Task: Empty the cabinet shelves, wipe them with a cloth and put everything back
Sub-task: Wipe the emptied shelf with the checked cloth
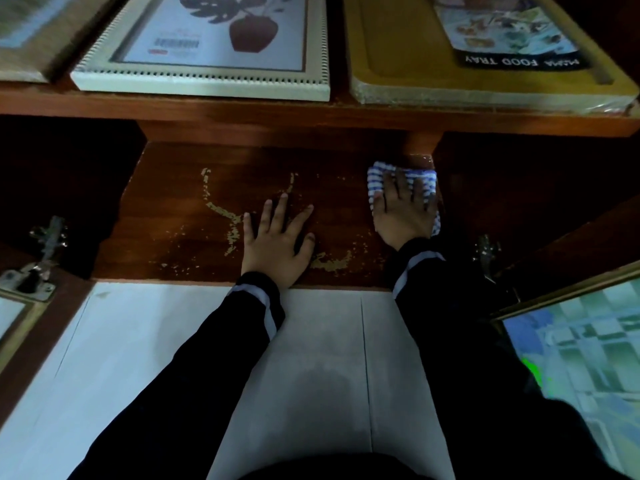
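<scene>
my right hand presses flat, fingers straight, on the striped cloth at the right rear corner of the bare cabinet shelf, my left hand resting spread and released mid-shelf.

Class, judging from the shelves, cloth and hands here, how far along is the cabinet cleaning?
Done: the lower shelf holds no items. In hand: the right hand presses the striped cloth at its right rear corner; the left hand rests flat. Left: returning its contents; the picture frame and yellow tray sit above, that level wiped or not unclear.
</scene>
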A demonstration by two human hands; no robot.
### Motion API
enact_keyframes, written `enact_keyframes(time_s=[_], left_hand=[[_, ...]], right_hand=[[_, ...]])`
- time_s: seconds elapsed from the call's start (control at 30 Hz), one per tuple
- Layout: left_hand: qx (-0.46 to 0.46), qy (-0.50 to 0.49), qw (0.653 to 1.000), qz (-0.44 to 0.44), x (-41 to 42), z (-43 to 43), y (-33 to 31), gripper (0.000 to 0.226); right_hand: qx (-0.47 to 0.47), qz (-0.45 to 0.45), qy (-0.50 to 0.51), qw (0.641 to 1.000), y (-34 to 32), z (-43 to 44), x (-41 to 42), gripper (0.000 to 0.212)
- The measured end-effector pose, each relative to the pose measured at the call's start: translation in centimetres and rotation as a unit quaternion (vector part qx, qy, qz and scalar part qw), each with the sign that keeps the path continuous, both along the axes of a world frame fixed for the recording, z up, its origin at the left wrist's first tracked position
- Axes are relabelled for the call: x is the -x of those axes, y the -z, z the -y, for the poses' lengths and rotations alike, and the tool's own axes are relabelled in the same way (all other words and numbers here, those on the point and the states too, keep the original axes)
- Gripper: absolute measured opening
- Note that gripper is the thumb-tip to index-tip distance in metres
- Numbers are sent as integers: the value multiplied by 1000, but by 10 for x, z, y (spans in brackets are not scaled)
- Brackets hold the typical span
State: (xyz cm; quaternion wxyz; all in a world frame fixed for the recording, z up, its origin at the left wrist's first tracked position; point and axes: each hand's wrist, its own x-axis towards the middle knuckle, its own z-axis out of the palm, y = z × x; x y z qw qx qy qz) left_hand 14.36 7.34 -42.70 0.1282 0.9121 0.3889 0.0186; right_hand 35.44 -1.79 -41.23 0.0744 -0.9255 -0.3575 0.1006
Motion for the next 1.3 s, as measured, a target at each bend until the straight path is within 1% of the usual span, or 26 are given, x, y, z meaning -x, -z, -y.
enact_keyframes(time_s=[0.1,0.2,0.37,0.43,0.53,0.7,0.93,1.07,1.17,1.23,1.3], left_hand=[[3,0,1000,2,0,1,0,56],[3,-1,1000,3,0,1,0,56],[4,-2,1000,1,0,1,-1,55],[3,-1,1000,-4,0,1,-2,56],[3,-2,1000,-3,0,1,-3,56],[4,-10,1000,-6,0,2,-2,56],[2,-7,1000,-6,0,2,-3,56],[-1,-6,1000,-4,1,3,-3,55],[0,-11,1000,21,1,3,0,52],[5,-20,999,48,1,3,1,51],[12,-27,997,65,1,3,1,56]], right_hand=[[-16,6,6,1000,5,12,20,56],[-17,20,7,1000,6,11,23,56],[14,-26,-7,1000,-2,-16,2,57],[22,-31,-20,999,-3,-17,2,57],[5,-12,-34,999,1,-4,19,57],[-21,61,-32,997,11,22,58,57],[20,-4,-35,999,1,-13,31,57],[11,6,-45,999,2,-4,41,57],[-7,39,-62,997,9,21,65,59],[-17,48,-69,996,11,34,81,64],[-13,41,-65,997,11,34,84,64]])
